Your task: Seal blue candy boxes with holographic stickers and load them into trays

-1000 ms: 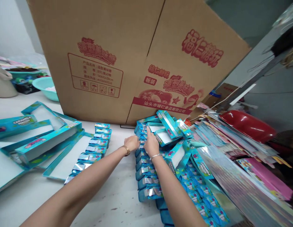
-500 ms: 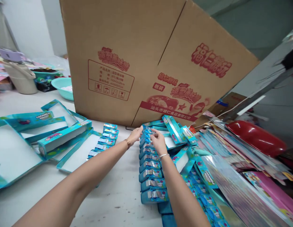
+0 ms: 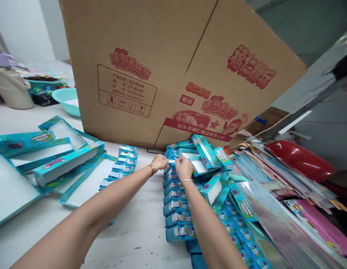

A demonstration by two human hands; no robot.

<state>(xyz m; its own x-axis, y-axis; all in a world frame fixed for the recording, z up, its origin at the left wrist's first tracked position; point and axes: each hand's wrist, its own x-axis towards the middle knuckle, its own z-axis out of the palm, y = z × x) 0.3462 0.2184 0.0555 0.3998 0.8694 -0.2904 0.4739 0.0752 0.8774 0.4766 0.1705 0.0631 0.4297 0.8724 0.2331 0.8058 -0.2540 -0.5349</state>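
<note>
A small whitish strip (image 3: pixel 172 161) is stretched between my two hands above the far part of a row of blue candy boxes (image 3: pixel 177 216). My left hand (image 3: pixel 160 162) pinches its left end. My right hand (image 3: pixel 183 169), fingers closed, is at its right end. Shiny labels sit on top of the boxes in that row, which runs toward me. To the left of my left hand stands a shorter row of similar blue boxes (image 3: pixel 123 164). My fingers partly cover the boxes beneath them.
A large cardboard carton (image 3: pixel 162 67) stands across the back. Open teal display trays (image 3: pixel 86 179) lie at left, and more cartons (image 3: pixel 205 153) pile up at right. Beyond are a red scoop-like object (image 3: pixel 299 158), stacked printed sheets (image 3: pixel 263 183) and a teal basin (image 3: pixel 68 102).
My hands have come closer to each other and slightly nearer to me, and the whitish strip now shows between them. The right fingers, apart before, are closed. The view has shifted a little.
</note>
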